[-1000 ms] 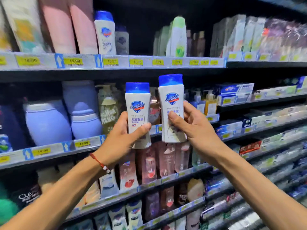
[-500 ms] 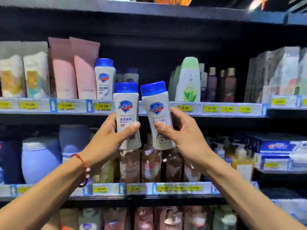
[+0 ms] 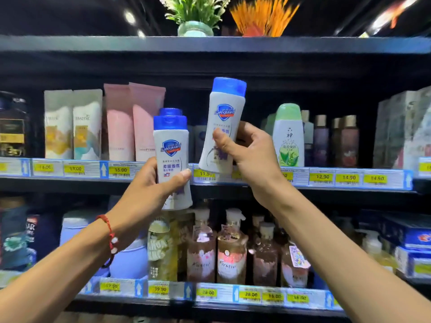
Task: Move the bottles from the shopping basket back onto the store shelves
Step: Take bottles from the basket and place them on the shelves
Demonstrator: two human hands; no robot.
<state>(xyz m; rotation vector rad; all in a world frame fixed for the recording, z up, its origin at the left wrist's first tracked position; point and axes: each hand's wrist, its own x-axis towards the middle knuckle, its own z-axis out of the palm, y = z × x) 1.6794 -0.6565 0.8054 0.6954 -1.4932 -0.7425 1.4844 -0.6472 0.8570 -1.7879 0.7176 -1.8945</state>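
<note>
Head view shows the left hand, its fingers clamped around an upright white bottle with a blue cap, just in front of the shelf edge. To the right, the right hand grips a second bottle, higher and tilted, near the same shelf.

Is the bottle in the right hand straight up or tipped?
Tipped. The bottle leans, its blue cap further right than its base, gripped by the right hand.
</note>
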